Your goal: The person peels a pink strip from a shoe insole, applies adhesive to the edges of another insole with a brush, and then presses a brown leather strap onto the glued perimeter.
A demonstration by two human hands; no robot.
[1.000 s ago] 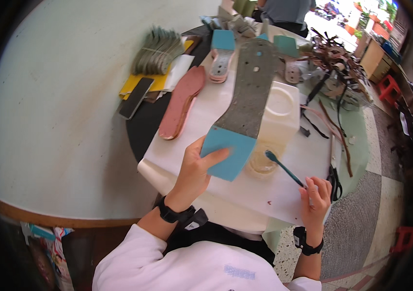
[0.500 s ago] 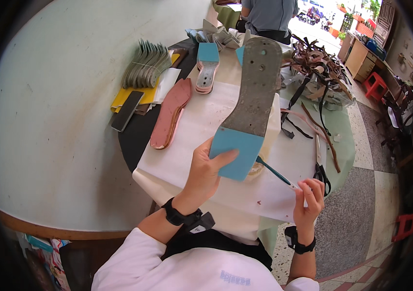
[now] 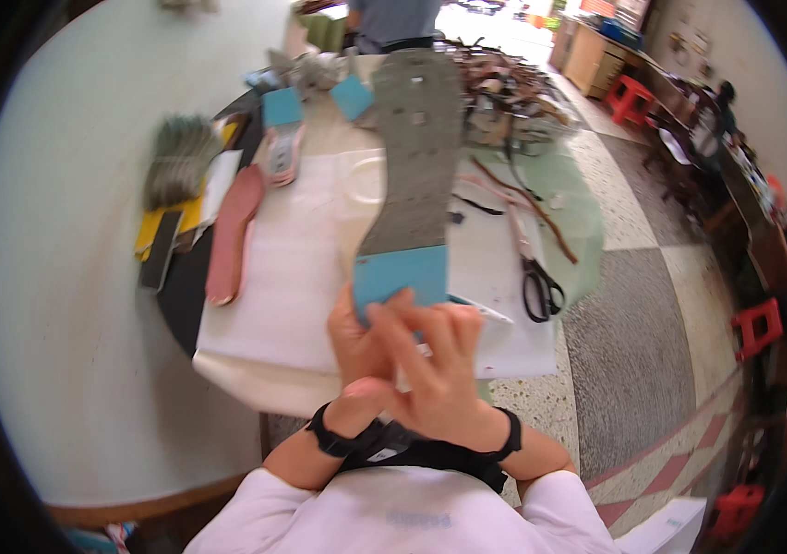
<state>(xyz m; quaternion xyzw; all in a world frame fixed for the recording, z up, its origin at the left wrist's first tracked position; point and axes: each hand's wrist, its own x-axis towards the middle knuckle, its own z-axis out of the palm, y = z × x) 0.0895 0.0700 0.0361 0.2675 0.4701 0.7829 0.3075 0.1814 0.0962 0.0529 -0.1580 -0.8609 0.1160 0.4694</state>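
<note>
My left hand (image 3: 354,346) grips a long grey insole (image 3: 416,152) by its light blue heel patch (image 3: 402,272), holding it up over the table. Small holes show in the grey part. Over the same heel end, my right hand (image 3: 435,360) is closed, its bent fingers on the lower edge of the blue patch; motion blurs them a little. A brush (image 3: 484,307) with a white-tipped handle lies on the white sheet (image 3: 292,268) just beyond the right hand, partly hidden by it. To the left rests a pink sole-shaped stack (image 3: 234,231).
Black-handled scissors (image 3: 541,288) and brown strips (image 3: 532,208) lie right. A heap of straps (image 3: 513,92) is at the far right. Left are curved grey pieces (image 3: 179,162) and a dark flat block (image 3: 162,249). Another person (image 3: 398,20) sits beyond the table.
My right hand has let go of the brush and moved left onto the insole's heel end. The insole has come nearer my body, still in my left hand. The view has swung right.
</note>
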